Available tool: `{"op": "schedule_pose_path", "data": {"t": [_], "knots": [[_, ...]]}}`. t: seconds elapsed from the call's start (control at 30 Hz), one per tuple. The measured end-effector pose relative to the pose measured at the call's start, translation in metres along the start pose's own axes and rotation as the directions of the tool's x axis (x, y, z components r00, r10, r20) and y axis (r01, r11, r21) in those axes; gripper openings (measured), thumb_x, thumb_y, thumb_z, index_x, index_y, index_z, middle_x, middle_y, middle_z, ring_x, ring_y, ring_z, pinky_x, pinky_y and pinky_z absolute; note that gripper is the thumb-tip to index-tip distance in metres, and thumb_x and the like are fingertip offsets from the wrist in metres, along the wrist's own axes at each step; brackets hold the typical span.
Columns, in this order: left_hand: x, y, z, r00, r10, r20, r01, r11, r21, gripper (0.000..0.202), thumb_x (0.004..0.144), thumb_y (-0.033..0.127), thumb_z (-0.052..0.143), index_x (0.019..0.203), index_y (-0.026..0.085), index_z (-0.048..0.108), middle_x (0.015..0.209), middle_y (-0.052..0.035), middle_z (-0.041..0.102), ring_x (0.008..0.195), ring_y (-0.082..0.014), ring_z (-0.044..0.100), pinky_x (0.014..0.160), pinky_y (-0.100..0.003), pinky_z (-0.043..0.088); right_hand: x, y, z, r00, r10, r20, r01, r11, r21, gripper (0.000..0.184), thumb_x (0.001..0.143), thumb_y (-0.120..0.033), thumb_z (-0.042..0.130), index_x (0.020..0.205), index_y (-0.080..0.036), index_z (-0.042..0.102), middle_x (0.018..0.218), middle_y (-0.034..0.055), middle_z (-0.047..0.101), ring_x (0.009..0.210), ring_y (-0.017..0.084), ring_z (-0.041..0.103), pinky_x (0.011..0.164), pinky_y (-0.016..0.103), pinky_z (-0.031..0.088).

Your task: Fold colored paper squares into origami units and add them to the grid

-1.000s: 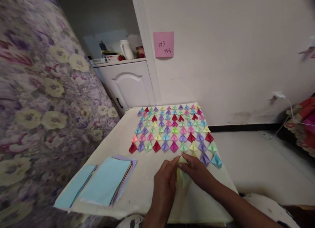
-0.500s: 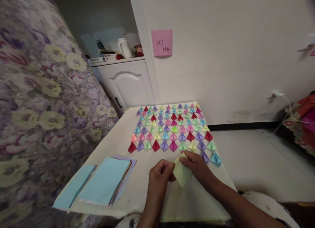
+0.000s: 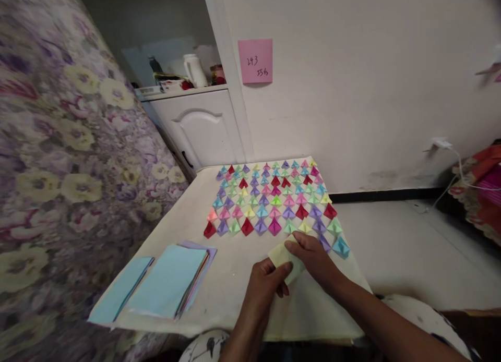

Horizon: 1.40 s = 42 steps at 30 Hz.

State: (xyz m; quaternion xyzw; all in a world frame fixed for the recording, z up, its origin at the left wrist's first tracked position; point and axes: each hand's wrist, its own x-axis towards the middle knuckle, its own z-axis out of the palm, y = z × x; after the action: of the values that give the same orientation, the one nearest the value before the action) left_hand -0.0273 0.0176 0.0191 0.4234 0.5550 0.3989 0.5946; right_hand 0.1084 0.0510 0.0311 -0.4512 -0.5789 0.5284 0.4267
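A pale yellow sheet of folded paper [image 3: 282,255] is held above the near part of the table, between both hands. My left hand [image 3: 270,281] pinches its lower edge, thumb on top and fingers beneath. At its upper right edge, my right hand [image 3: 311,252] grips the paper between thumb and fingers. Beyond the hands lie rows of small folded paper pieces [image 3: 274,226] in red, purple, green, pink, blue and yellow. A blue folded piece [image 3: 341,246] rests near the table's right edge, beside my right hand.
At the left of the cream-covered table [image 3: 176,218] lie a larger stack of coloured paper [image 3: 172,278] and a smaller blue stack [image 3: 121,289]. A floral curtain [image 3: 78,169] hangs along the left. A white cabinet [image 3: 203,124] and the wall stand behind.
The yellow paper has been turned from a point-down diamond to a tilted position. My left hand has shifted slightly right and down, its thumb now across the paper. The view has tilted a little.
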Motion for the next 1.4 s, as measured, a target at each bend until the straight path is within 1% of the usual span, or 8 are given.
{"op": "schedule_pose_path", "data": {"t": [0.13, 0.27, 0.37, 0.57, 0.73, 0.9, 1.23, 1.4], "knots": [[-0.003, 0.002, 0.0, 1.0, 0.024, -0.018, -0.024, 1.0, 0.002, 0.026, 0.069, 0.035, 0.067, 0.058, 0.013, 0.059, 0.035, 0.0017, 0.052, 0.032, -0.0066, 0.042, 0.037, -0.018, 0.027, 0.001, 0.0, -0.002, 1.0, 0.0, 0.007, 0.0, 1.0, -0.007, 0.023, 0.08, -0.031, 0.051, 0.062, -0.019, 0.042, 0.059, -0.0051, 0.042, 0.055, 0.01, 0.041, 0.049, 0.02, 0.033], [-0.002, 0.004, -0.003, 0.997, 0.051, -0.056, -0.051, 0.999, -0.01, 0.026, 0.07, 0.036, 0.066, 0.06, 0.013, 0.059, 0.034, 0.002, 0.052, 0.032, -0.007, 0.043, 0.038, -0.018, 0.027, 0.002, 0.0, -0.004, 0.994, 0.03, 0.103, -0.027, 0.999, -0.03, 0.011, 0.073, -0.025, 0.057, 0.068, -0.016, 0.054, 0.067, -0.0018, 0.055, 0.062, 0.013, 0.05, 0.053, 0.021, 0.038], [0.0, 0.004, -0.004, 0.998, 0.044, -0.052, -0.045, 0.999, -0.014, 0.026, 0.07, 0.037, 0.066, 0.062, 0.013, 0.06, 0.034, 0.0026, 0.051, 0.032, -0.0071, 0.043, 0.038, -0.018, 0.027, 0.002, 0.002, -0.006, 0.989, 0.057, 0.136, -0.058, 0.998, 0.002, 0.009, 0.073, -0.025, 0.057, 0.071, -0.015, 0.058, 0.068, -0.0004, 0.059, 0.062, 0.014, 0.054, 0.054, 0.022, 0.04], [-0.002, 0.006, -0.003, 0.996, 0.007, 0.084, -0.007, 1.0, -0.001, 0.027, 0.068, 0.035, 0.067, 0.056, 0.012, 0.058, 0.044, 0.0022, 0.053, 0.034, -0.0073, 0.047, 0.037, -0.018, 0.027, 0.006, 0.005, -0.015, 0.994, 0.064, 0.091, -0.065, 0.998, 0.006, 0.017, 0.076, -0.032, 0.057, 0.074, -0.015, 0.061, 0.063, -0.0005, 0.06, 0.055, 0.013, 0.053, 0.049, 0.022, 0.039], [-0.005, 0.007, -0.004, 0.994, 0.058, 0.091, -0.061, 0.998, 0.033, 0.024, 0.071, 0.031, 0.065, 0.058, 0.014, 0.056, 0.044, 0.0041, 0.05, 0.036, -0.0065, 0.046, 0.038, -0.018, 0.027, 0.009, 0.004, -0.022, 0.995, 0.054, 0.085, -0.056, 0.998, 0.019, 0.019, 0.076, -0.033, 0.058, 0.077, -0.015, 0.063, 0.066, 0.0003, 0.061, 0.057, 0.014, 0.054, 0.049, 0.022, 0.039], [-0.004, 0.009, -0.007, 0.991, 0.044, 0.129, -0.053, 0.996, 0.068, 0.021, 0.069, 0.03, 0.067, 0.062, 0.015, 0.054, 0.047, 0.0046, 0.052, 0.039, -0.0075, 0.048, 0.039, -0.017, 0.028, 0.007, 0.0, -0.023, 0.995, 0.044, 0.091, -0.045, 0.999, 0.015, 0.02, 0.077, -0.034, 0.059, 0.079, -0.015, 0.063, 0.068, 0.0004, 0.062, 0.06, 0.014, 0.055, 0.052, 0.022, 0.04], [-0.003, 0.007, -0.009, 0.992, 0.127, 0.026, -0.128, 0.99, 0.062, 0.022, 0.073, 0.034, 0.063, 0.076, 0.013, 0.063, 0.043, 0.0034, 0.052, 0.041, -0.0083, 0.042, 0.043, -0.02, 0.031, 0.003, -0.002, -0.013, 0.992, 0.004, 0.127, -0.002, 1.0, -0.013, 0.016, 0.075, -0.029, 0.058, 0.077, -0.014, 0.064, 0.069, 0.0004, 0.063, 0.061, 0.014, 0.056, 0.054, 0.022, 0.041], [-0.002, 0.01, -0.01, 0.987, 0.159, 0.037, -0.16, 0.987, 0.022, 0.025, 0.07, 0.034, 0.067, 0.082, 0.013, 0.067, 0.059, 0.0005, 0.057, 0.053, -0.0103, 0.047, 0.046, -0.019, 0.034, 0.001, -0.006, -0.013, 0.988, 0.0, 0.153, -0.002, 1.0, 0.015, 0.015, 0.076, -0.028, 0.057, 0.077, -0.015, 0.063, 0.068, 0.0002, 0.062, 0.061, 0.015, 0.055, 0.055, 0.023, 0.042]]}}
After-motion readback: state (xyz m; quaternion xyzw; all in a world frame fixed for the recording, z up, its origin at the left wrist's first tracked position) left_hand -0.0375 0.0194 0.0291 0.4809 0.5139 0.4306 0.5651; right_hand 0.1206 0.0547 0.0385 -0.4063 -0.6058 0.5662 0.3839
